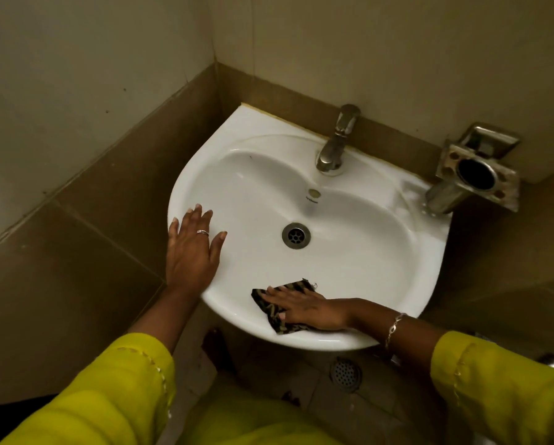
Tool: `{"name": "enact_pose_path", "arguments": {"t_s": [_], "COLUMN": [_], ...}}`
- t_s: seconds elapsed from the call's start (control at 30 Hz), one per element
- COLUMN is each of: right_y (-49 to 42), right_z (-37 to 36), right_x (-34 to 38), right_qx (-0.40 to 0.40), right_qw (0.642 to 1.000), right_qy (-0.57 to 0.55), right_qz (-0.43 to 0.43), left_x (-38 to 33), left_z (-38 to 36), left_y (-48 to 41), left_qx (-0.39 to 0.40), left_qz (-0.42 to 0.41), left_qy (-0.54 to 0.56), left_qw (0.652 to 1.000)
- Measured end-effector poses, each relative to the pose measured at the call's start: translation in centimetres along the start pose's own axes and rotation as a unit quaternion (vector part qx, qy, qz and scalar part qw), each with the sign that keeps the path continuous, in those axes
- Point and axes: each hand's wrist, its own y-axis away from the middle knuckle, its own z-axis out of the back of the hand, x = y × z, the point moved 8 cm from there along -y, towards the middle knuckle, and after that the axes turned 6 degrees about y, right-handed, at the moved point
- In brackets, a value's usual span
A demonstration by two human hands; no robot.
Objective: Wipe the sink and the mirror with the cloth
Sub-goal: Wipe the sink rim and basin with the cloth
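nearby, tap [335, 146] on sink [381, 252] rim, metal holder [476, 178] at right

Dim corner of a small tiled bathroom.
Pale beige walls [92, 59] meet above a band of brown tiles [86, 213]; a steel holder [476, 175] is fixed to the wall at right, and a round drain grate [345, 374] sits in the grey floor [388, 409].

The bowl of the sink [359, 252] lies open across its middle and right side around the drain [295, 235]; the tap [335, 141] stands at the back rim. A metal tumbler holder [476, 179] juts over the right back corner, a soap dish [490, 141] just behind it, and tiled wall [92, 220] hems the left side. The left hand [192, 252] lies flat on the left rim, the right hand [304, 309] on the cloth [274, 316] at the near rim.
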Motion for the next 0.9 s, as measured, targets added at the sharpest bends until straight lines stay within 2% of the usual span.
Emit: {"name": "enact_pose_path", "arguments": {"t_s": [0.1,0.27,0.4,0.47,0.57,0.63,0.7,0.8,0.9], "right_y": [2.1,5.0,6.2,6.4,6.1,5.6,4.9,3.3,1.3], "right_z": [-0.1,0.6,2.4,3.5,5.9,8.1,9.4,10.5,11.7], "right_x": [-2.0,-6.3,-9.3,-11.1,-13.5,-13.2,-13.8,-15.0,-14.9], "right_qx": [0.031,0.104,0.131,0.128,0.061,-0.081,-0.147,-0.177,-0.170], "right_qw": [0.999,0.981,0.953,0.925,0.883,0.860,0.838,0.815,0.805], "right_qy": [0.022,0.158,0.256,0.330,0.428,0.484,0.510,0.534,0.550], "right_qz": [-0.014,-0.041,-0.093,-0.135,-0.181,-0.141,-0.125,-0.139,-0.145], "left_x": [0.0,-0.7,-0.7,-0.6,-0.6,-0.5,-0.5,-0.5,-0.5], "left_z": [-0.2,0.0,-0.2,-0.2,-0.1,-0.1,-0.2,-0.3,-0.3], "left_y": [0.0,0.0,0.1,0.1,0.0,-0.1,0.0,0.0,-0.1], "left_qx": [0.011,0.009,0.023,0.020,0.014,0.014,0.019,0.020,0.017], "left_qz": [-0.007,-0.017,-0.012,-0.010,-0.019,-0.022,-0.019,-0.017,-0.017], "left_qy": [-0.019,-0.047,-0.086,-0.082,-0.079,-0.085,-0.086,-0.084,-0.080], "left_qw": [1.000,0.999,0.996,0.996,0.997,0.996,0.996,0.996,0.997]}}
